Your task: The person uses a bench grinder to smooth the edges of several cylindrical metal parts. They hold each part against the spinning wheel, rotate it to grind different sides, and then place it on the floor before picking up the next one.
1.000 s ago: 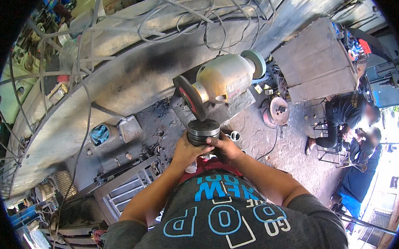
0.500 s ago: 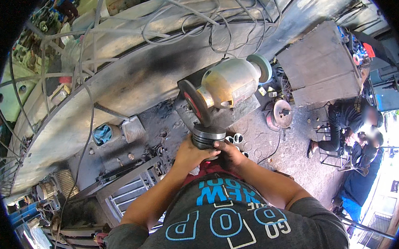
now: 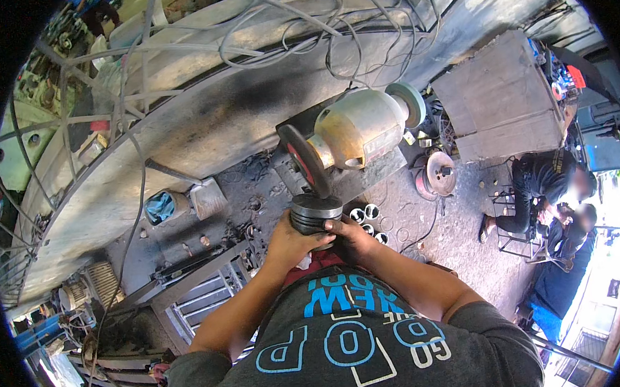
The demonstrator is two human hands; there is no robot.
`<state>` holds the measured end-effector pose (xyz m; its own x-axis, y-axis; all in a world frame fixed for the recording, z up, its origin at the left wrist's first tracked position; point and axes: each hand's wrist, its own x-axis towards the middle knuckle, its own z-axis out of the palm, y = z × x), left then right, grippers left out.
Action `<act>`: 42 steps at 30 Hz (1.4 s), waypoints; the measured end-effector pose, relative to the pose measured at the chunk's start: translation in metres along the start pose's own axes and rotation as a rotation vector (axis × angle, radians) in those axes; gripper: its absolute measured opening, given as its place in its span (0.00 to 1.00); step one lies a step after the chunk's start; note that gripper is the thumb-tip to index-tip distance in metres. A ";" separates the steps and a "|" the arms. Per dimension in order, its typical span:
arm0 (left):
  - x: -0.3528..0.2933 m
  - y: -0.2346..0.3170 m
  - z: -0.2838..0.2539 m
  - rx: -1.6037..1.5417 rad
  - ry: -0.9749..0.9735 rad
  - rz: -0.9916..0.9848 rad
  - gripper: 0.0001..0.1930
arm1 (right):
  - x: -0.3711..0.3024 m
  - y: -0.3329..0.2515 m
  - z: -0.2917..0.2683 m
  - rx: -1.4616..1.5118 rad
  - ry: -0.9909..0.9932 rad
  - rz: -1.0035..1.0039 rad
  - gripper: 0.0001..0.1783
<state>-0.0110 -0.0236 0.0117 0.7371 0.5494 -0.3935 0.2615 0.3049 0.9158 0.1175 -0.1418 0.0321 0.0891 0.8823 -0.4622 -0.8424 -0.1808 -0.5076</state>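
Observation:
A round metal piston [image 3: 316, 209] with grooves around its side is held in front of my body, its flat top facing up. My left hand [image 3: 288, 243] wraps its left side. My right hand [image 3: 350, 236] grips the right side, thumb against the grooves. Just beyond the piston stands the dark wheel [image 3: 304, 160] of a bench grinder [image 3: 360, 125]. The piston's far edge lies close to the wheel's lower rim; whether they touch I cannot tell. The lower part of the piston is hidden by my fingers.
Several hollow metal cylinders [image 3: 371, 212] stand on the floor right of my hands. Further right are a cable reel [image 3: 439, 174] and two seated people [image 3: 545, 179]. A dustpan [image 3: 209, 198] and a bucket with blue cloth [image 3: 160, 208] are at left. Cables [image 3: 328, 33] hang beyond the grinder.
Both hands have shifted slightly left with the piston. More of the hollow cylinders shows beside my right hand.

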 end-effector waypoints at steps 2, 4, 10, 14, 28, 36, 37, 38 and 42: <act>0.003 -0.003 -0.002 0.111 0.061 0.036 0.41 | 0.003 0.001 0.000 -0.010 0.002 0.014 0.39; 0.005 -0.004 -0.005 0.050 0.055 0.058 0.41 | 0.008 0.003 -0.003 0.003 -0.022 0.014 0.40; 0.007 0.001 -0.009 0.081 0.083 0.000 0.41 | 0.022 0.005 -0.014 -0.008 0.037 0.135 0.39; 0.009 0.001 -0.011 0.125 0.115 -0.066 0.41 | 0.020 0.001 -0.011 -0.004 0.072 0.201 0.37; 0.006 -0.001 -0.022 -0.207 -0.014 -0.057 0.40 | 0.024 0.008 -0.003 0.005 0.048 0.130 0.42; -0.003 -0.025 -0.020 -0.190 -0.373 0.105 0.59 | -0.016 0.018 -0.042 -0.390 -0.104 -0.143 0.73; -0.004 -0.027 -0.017 -0.201 -0.414 0.088 0.61 | -0.018 0.017 -0.046 -0.469 -0.125 -0.148 0.74; -0.005 -0.027 -0.016 -0.178 -0.426 0.122 0.62 | -0.020 0.017 -0.048 -0.549 -0.141 -0.161 0.74; 0.000 -0.022 -0.013 -0.121 -0.488 0.135 0.62 | -0.025 0.014 -0.049 -0.564 -0.081 -0.185 0.72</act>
<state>-0.0252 -0.0204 -0.0093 0.9715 0.1722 -0.1630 0.0919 0.3599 0.9285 0.1294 -0.1881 0.0009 0.1475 0.9474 -0.2839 -0.4024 -0.2048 -0.8923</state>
